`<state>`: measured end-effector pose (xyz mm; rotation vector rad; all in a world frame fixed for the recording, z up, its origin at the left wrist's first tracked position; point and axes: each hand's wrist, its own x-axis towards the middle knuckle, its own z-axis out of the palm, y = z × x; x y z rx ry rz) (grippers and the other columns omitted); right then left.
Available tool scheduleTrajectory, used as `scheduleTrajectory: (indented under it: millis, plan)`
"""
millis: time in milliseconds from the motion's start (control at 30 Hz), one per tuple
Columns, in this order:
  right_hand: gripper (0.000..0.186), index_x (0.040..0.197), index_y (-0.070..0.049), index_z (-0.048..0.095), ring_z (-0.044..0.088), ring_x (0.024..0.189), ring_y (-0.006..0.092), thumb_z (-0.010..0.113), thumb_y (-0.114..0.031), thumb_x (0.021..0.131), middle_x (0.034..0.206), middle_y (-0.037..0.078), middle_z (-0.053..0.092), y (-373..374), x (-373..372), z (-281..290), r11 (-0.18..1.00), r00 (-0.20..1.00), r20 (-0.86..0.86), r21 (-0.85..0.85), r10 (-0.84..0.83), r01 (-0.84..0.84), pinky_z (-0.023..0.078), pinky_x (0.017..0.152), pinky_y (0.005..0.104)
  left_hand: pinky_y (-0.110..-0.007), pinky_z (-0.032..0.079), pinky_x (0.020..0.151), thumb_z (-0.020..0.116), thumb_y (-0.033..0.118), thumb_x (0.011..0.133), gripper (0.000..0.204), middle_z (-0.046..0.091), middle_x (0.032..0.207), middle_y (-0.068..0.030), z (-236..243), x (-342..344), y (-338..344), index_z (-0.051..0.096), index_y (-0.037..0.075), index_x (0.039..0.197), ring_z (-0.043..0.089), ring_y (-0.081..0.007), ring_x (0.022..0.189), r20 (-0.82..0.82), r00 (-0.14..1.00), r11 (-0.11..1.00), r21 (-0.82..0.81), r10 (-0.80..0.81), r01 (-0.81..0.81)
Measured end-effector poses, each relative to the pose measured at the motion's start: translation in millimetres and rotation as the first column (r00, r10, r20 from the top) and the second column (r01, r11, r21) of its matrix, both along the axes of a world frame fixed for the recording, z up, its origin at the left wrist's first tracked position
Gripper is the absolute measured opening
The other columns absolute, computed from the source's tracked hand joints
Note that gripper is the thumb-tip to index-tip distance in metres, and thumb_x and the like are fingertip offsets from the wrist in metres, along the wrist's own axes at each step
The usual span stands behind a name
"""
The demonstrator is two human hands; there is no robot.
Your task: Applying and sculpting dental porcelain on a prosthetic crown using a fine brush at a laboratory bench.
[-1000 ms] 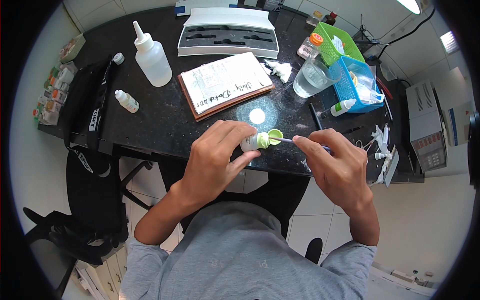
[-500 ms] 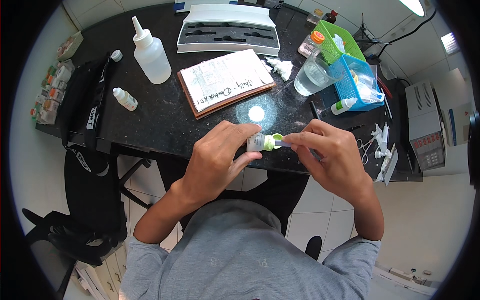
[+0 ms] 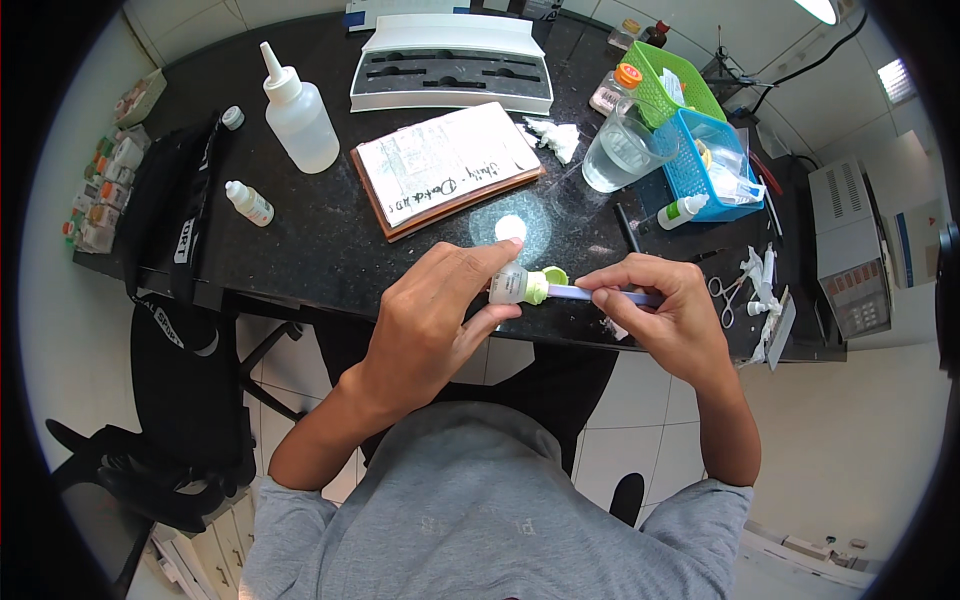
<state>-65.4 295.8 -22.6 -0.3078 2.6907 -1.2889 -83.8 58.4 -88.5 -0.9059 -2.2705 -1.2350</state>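
My left hand (image 3: 435, 305) pinches a small translucent bottle (image 3: 509, 284) with a light green flip-top collar, lying sideways between thumb and fingers. Its green lid (image 3: 554, 274) is swung open. A thin lavender stick (image 3: 570, 292) is gripped by my right hand (image 3: 668, 312), thumb against fingers. The stick's left end reaches the bottle's mouth; how far it goes inside is hidden. Both hands are over the table's near edge. Just beyond them, a paper pad (image 3: 450, 160) in a brown holder lies on the black tabletop.
Left stand a nozzle squeeze bottle (image 3: 303, 125) and a small dropper bottle (image 3: 250, 203). Beyond the pad is an open white case (image 3: 450, 85). To the right are a glass of water (image 3: 622, 155), blue basket (image 3: 700, 160), green basket (image 3: 670, 85), white-capped bottle (image 3: 682, 211) and scissors (image 3: 722, 300).
My right hand has shifted right along the lavender stick or with it, and more of the stick now shows. The left hand still holds the bottle in nearly the same place.
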Motion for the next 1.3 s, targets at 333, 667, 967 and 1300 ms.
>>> scheduleTrajectory:
  millis: [333,667,967,1300]
  plan:
    - [0.017,0.100,-0.003,0.076,0.054,0.060,0.0045,0.066,-0.004,0.087,0.078,0.004,0.067,9,10,0,0.996,0.998,0.008,-0.060,-0.066,0.067,0.041,0.053,0.0216,-0.030,0.058,0.073,0.085,0.005,0.067,0.059,0.071,0.108,-0.0119,1,5,-5,0.063,0.002,0.122,0.069,-0.0194,0.085,0.065,0.997,0.999,0.009,0.040,-0.041]
    - [0.016,0.099,-0.003,0.076,0.054,0.059,0.0060,0.066,-0.003,0.086,0.075,0.004,0.065,12,19,-3,0.997,0.996,-0.039,-0.026,-0.076,0.075,0.039,0.052,0.0234,-0.029,0.059,0.078,0.083,0.002,0.071,0.048,0.070,0.108,-0.0133,2,5,-19,0.065,0.001,0.116,0.071,-0.0189,0.092,0.189,0.974,0.990,0.034,0.125,-0.134]
    - [0.023,0.103,-0.008,0.075,0.059,0.057,0.0108,0.069,0.002,0.082,0.080,0.007,0.066,-4,30,-25,0.982,0.953,-0.302,0.180,0.009,0.047,0.045,0.047,0.0254,-0.031,0.060,0.071,0.083,0.003,0.072,0.038,0.069,0.105,-0.0128,0,2,-24,0.066,0.002,0.106,0.070,-0.0225,0.090,0.199,0.966,0.976,0.102,0.168,-0.191]
    - [0.027,0.104,-0.010,0.075,0.061,0.059,0.0100,0.071,0.003,0.080,0.083,0.006,0.066,-2,30,-20,0.970,0.900,-0.432,0.237,0.056,0.053,0.047,0.046,0.0249,-0.031,0.059,0.076,0.083,0.003,0.072,0.038,0.069,0.106,-0.0120,0,3,-28,0.066,0.003,0.107,0.069,-0.0220,0.095,0.169,0.973,0.981,0.081,0.158,-0.174]
